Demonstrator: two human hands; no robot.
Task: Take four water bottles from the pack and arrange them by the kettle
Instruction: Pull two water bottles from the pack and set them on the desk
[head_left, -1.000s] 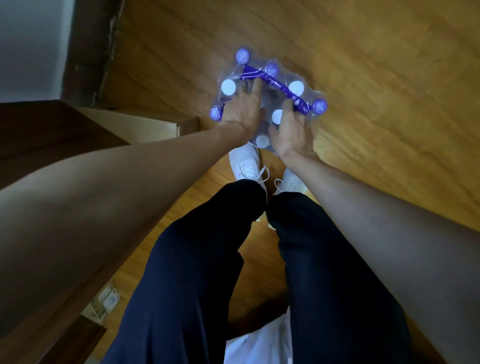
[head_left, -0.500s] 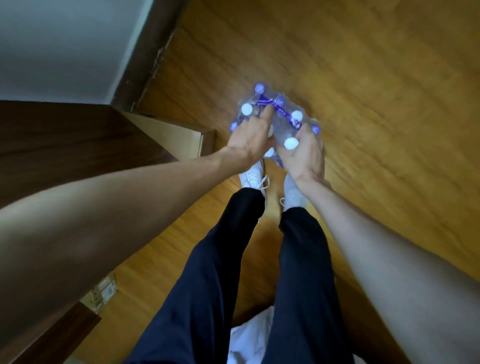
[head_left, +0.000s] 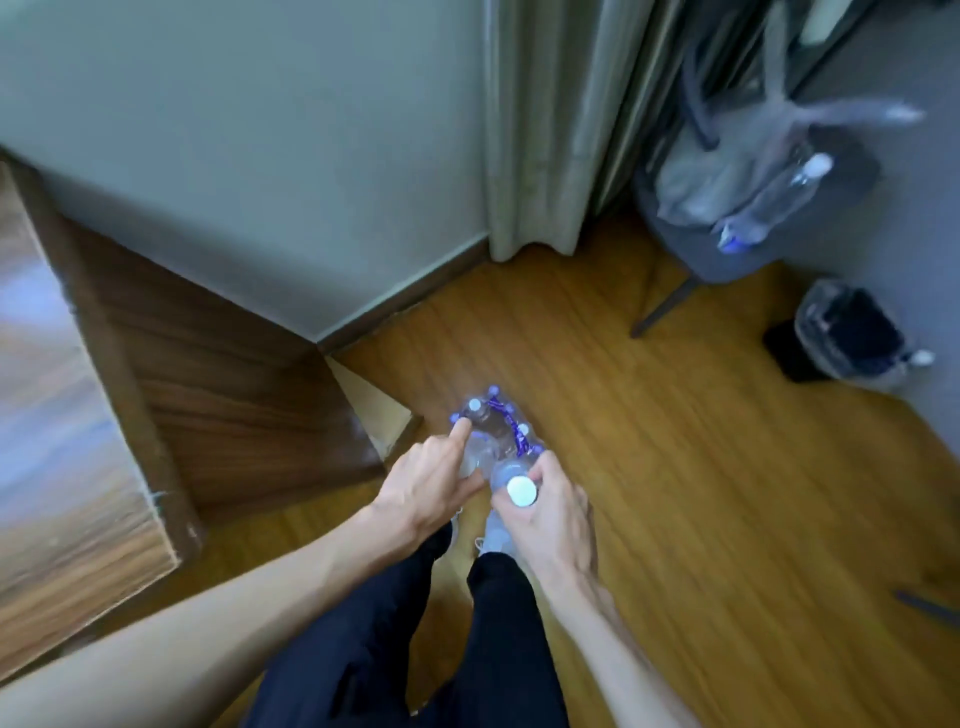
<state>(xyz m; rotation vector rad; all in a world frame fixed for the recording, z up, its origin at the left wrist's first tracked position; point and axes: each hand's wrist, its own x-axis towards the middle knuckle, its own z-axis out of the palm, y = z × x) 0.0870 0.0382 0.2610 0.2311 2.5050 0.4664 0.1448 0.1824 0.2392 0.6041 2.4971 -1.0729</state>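
the pack of water bottles (head_left: 493, 428) stands on the wooden floor (head_left: 701, 467) just in front of the person's feet, its clear wrap showing purple caps and a purple strap across the top. the right hand (head_left: 553, 512) is closed around the neck of a white-capped bottle (head_left: 521, 490) at the pack's near edge. the left hand (head_left: 431, 480) rests on the pack's left side, index finger stretched out to a cap — loosely spread, not clasping anything. a wooden bench (head_left: 67, 415) sits to the left; a small bin (head_left: 847, 332) stands well apart on the right.
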